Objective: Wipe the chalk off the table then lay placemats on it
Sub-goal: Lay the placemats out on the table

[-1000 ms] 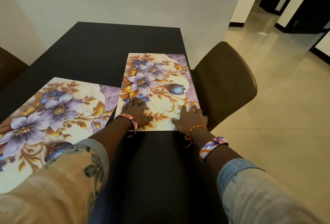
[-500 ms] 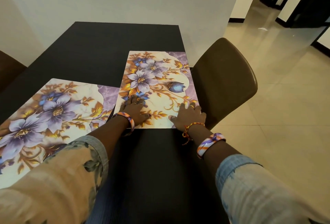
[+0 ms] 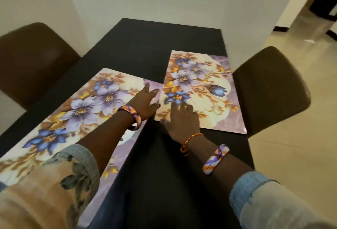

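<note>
Two floral placemats lie flat on the black table (image 3: 164, 39). The right placemat (image 3: 206, 92) sits near the table's right edge. The left placemat (image 3: 78, 112) runs along the left side toward me. My left hand (image 3: 145, 103) rests with fingers spread on the left placemat's far right corner, where the two mats nearly meet. My right hand (image 3: 182, 119) lies flat, fingers apart, on the near left corner of the right placemat. Neither hand grips anything. No chalk shows on the bare table surface.
A brown chair (image 3: 271, 90) stands close against the table's right edge. Another brown chair (image 3: 34, 61) stands at the left side. White walls meet behind the table's far end. Pale tiled floor (image 3: 295, 155) spreads to the right.
My view has swung left, bringing the left chair into sight. My left hand moved off the right placemat onto the left placemat's corner. My right hand shifted left along the right placemat's near edge.
</note>
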